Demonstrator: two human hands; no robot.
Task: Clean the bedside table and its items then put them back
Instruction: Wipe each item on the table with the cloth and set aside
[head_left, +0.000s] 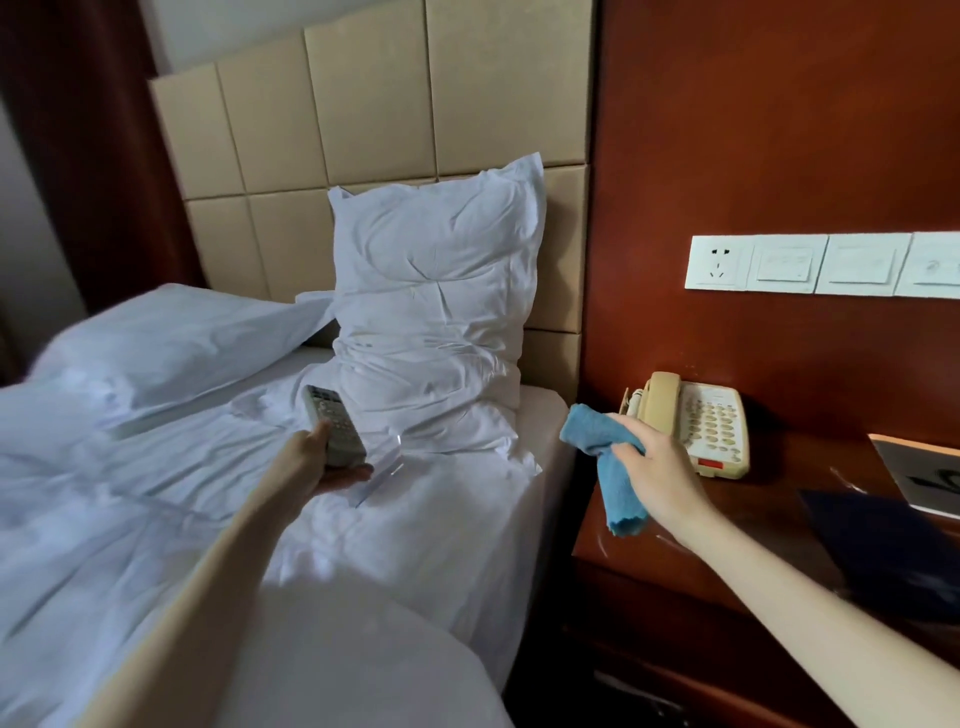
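Now left hand (317, 457) grips remote (334, 426); right hand (657, 467) clutches cloth (608, 457); folder (883, 545) cropped.

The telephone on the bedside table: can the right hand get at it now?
Probably yes. The right hand hovers just beside the telephone with nothing between them, though it is already gripping the blue cloth, so wiping is easier than lifting.
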